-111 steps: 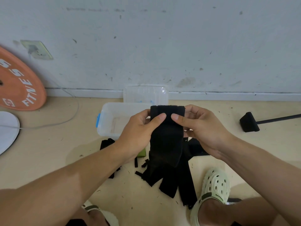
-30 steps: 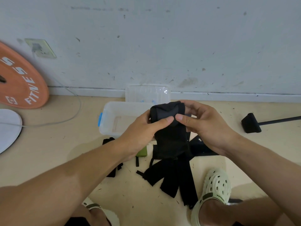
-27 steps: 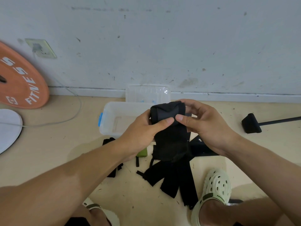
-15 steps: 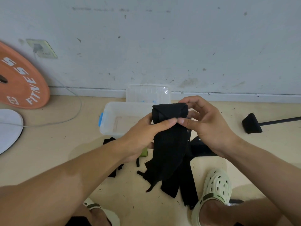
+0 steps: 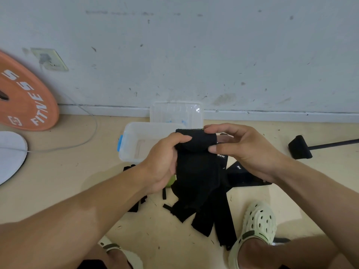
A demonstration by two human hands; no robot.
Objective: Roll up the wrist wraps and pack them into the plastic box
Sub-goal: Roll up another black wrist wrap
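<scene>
Both thumbs and fingers pinch the black wrist wrap (image 5: 196,144), left hand (image 5: 165,162) and right hand (image 5: 242,148) at its ends. Since half a second ago the roll's fatter, tail shorter. Plastic box (image 5: 132,136) waits just beyond, loose wraps (image 5: 219,214) on the floor nearer.

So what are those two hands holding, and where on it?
Both hands grip one black wrist wrap at its rolled top end: left hand on the left side, right hand on the right. Its tail hangs loose.

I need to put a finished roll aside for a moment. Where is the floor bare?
Bare floor lies between the orange weight plate and the plastic box, and right of the hands toward the black stand. The loose wraps crowd the middle.
</scene>
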